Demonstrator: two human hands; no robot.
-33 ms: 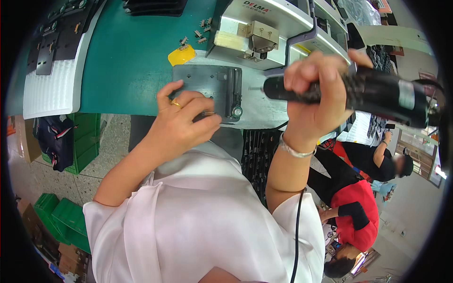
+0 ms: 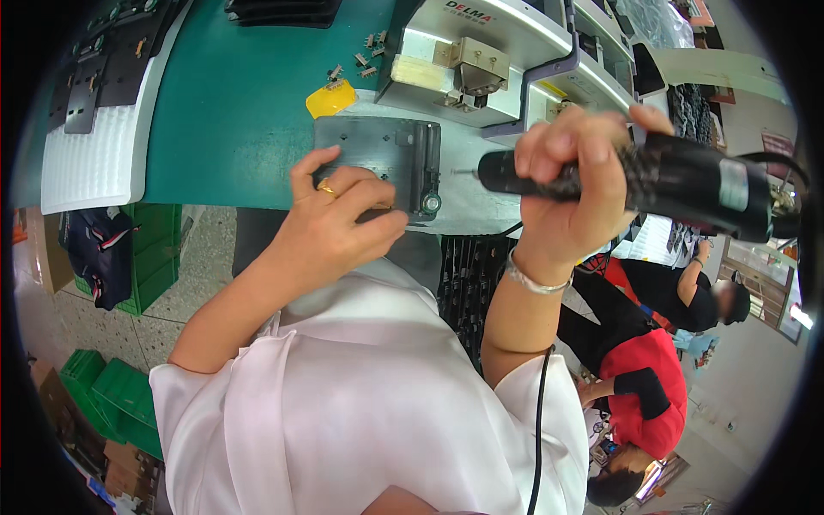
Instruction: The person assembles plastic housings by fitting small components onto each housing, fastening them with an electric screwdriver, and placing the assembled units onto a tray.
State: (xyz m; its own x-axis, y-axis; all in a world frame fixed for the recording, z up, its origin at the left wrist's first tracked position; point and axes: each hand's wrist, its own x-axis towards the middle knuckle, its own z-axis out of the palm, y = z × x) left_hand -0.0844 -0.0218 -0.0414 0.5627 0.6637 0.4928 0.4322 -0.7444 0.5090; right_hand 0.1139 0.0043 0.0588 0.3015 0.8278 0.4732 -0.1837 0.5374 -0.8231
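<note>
While the right grip [image 2: 588,202] clasps a driver [image 2: 699,184], the plate [image 2: 365,144] lies left of it.

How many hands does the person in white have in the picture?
2. The bare left hand is over the lower left of the dark grey rectangular plate; the bare right hand holds the black cylindrical corded tool. Neither is hidden.

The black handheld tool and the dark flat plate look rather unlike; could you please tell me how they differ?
The black handheld tool is long and rounded, while the dark flat plate is broad and roughly rectangular. The tool is held in the right hand's grip, whereas the plate lies on the bench, partly hidden by the left hand. Both are dark.
</note>
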